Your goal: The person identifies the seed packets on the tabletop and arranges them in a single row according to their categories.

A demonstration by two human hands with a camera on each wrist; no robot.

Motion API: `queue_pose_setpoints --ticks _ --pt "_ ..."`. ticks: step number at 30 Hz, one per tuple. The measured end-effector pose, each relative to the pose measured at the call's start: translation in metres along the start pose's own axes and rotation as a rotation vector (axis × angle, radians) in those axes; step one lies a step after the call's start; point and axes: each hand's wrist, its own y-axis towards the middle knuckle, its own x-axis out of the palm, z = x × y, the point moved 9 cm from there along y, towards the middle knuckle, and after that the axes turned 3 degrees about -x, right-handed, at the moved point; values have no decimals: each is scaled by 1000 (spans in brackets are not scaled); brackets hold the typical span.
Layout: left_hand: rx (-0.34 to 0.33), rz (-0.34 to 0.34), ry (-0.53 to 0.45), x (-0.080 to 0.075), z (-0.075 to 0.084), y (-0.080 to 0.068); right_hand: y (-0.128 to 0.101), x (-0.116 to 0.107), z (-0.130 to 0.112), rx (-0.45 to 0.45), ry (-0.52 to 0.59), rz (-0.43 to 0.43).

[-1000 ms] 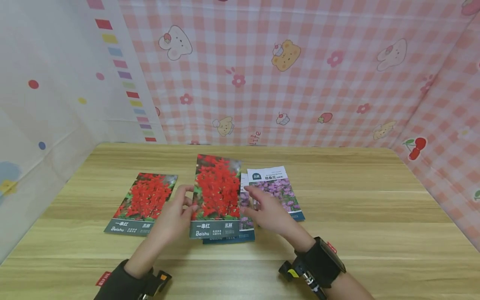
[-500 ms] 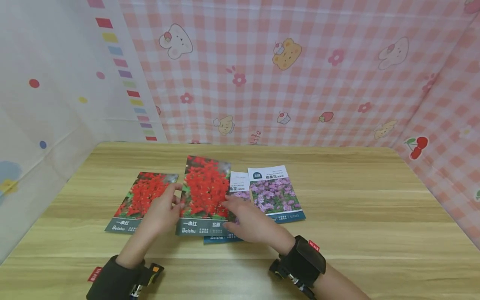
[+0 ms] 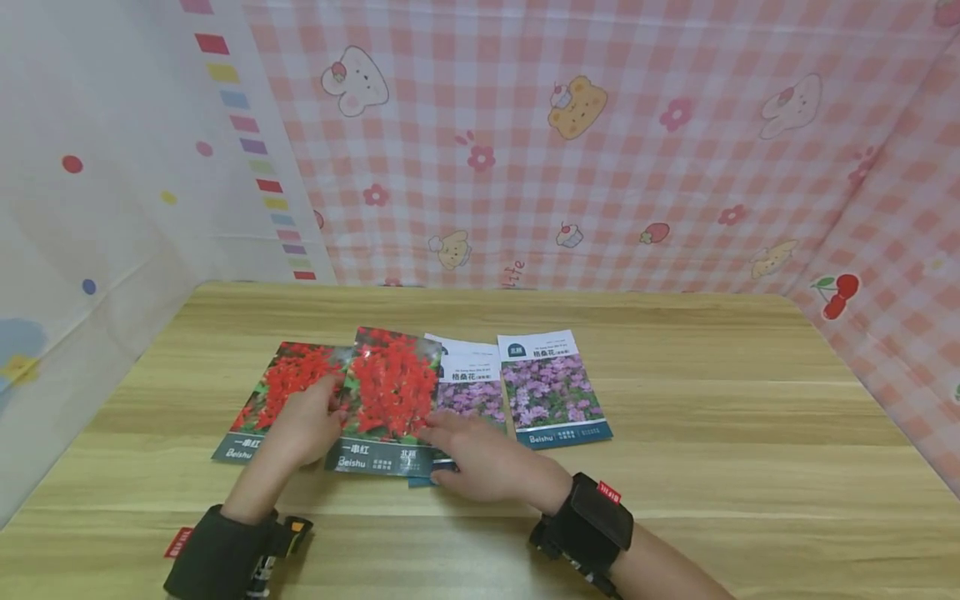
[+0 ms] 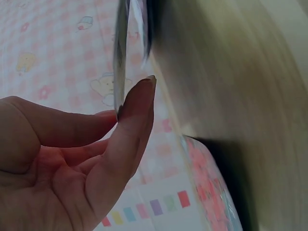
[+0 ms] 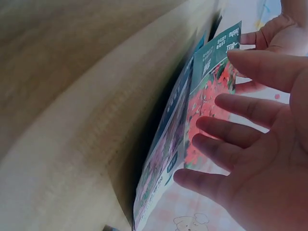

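Red-flower packet [image 3: 390,400] pinched at edge by left hand [image 3: 303,429], lifted over counter [image 3: 712,417]; right hand [image 3: 480,462] flat, fingers extended, steadying. Slip risked: glossy film, thin pinch.

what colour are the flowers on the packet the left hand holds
Red, on the held seed packet pinched by the left hand; clearest in the head view.

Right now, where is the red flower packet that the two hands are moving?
In the head view the red flower packet lies left of centre on the table, overlapping another red packet and the purple packets.
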Motion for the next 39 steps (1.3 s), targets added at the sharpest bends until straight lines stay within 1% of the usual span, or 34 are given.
queue_pose_setpoints --ticks 5,11,17,27,34,36,39 --pt "-5 16 63 1 -5 2 0 7 -6 -33 -12 -37" --pt "-9 38 105 3 -9 5 0 11 -16 -106 -47 -62" --pt "-26 29 132 6 -13 6 1 15 -23 -155 -83 -67" --pt "-6 36 157 5 -8 5 0 20 -23 -141 -72 -110" --pt "9 78 177 2 -5 3 -1 21 -20 -102 -87 -132" --pt "28 80 192 2 -3 2 -1 22 -19 -89 -88 -140" --pt "81 35 207 7 2 2 -1 22 -17 -69 -94 -153"
